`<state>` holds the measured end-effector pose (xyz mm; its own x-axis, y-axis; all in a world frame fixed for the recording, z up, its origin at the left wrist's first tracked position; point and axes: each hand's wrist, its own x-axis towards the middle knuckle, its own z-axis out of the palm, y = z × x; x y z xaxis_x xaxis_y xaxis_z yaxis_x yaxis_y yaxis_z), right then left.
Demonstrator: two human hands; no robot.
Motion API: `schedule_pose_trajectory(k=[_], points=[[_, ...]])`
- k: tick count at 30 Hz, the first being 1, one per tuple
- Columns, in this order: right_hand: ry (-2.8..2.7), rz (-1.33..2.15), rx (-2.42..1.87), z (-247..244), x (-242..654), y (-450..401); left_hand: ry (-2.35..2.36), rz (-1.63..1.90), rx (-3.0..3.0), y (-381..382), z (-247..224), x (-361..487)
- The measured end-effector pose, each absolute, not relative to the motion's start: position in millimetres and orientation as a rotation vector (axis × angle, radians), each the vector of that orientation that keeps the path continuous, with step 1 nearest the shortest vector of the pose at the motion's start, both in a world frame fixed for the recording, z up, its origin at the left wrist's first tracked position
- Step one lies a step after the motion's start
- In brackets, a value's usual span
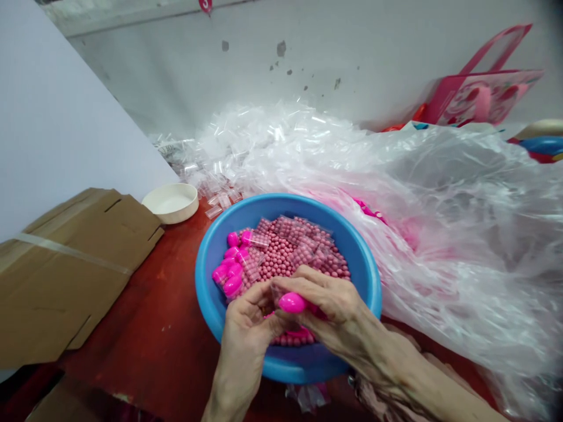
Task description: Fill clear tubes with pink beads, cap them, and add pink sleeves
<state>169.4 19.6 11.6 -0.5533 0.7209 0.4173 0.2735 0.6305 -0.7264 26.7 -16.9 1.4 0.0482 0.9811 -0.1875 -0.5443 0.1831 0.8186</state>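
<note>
Both hands meet over a blue basin (203,275) holding many loose pink beads (276,258). My left hand (246,328) is closed around a small clear plastic tube (276,291), mostly hidden by the fingers. A glossy bright pink cap (292,302) sits between the fingers of my right hand (334,305), close against that tube; whether the two are joined I cannot tell. On the left side of the basin lie several bead-filled tubes with pink caps (232,285). At its back right are more clear tubes of beads (303,234), without visible caps.
Left on the red table (167,305) lies folded cardboard (74,275), with a shallow white dish (172,202) behind it. Clear empty tubes (272,129) pile against the wall. Clear plastic sheeting (461,234) spreads right of the basin, below a pink bag (481,97).
</note>
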Motion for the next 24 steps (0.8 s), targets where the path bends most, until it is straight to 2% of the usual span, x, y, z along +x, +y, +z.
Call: schedule_pose_trajectory(k=[4,7,15,18,24], points=[[-1.815,1.108,-1.017,20.3,174.8,24.9,0.823,1.343,0.574,-15.4,0.7,25.9],[-1.742,1.25,-1.017,16.0,174.0,26.3,0.821,1.386,0.648,-15.6,-2.8,28.9],[-1.723,1.362,-0.996,14.2,180.4,27.1,0.971,1.445,0.727,-16.9,-4.4,29.8],[-1.758,1.291,-1.004,17.3,179.6,26.4,0.959,1.463,0.707,-15.2,-4.4,29.3],[-1.987,0.916,-0.892,22.6,167.3,28.3,0.987,1.417,0.756,-16.7,-6.5,28.6]])
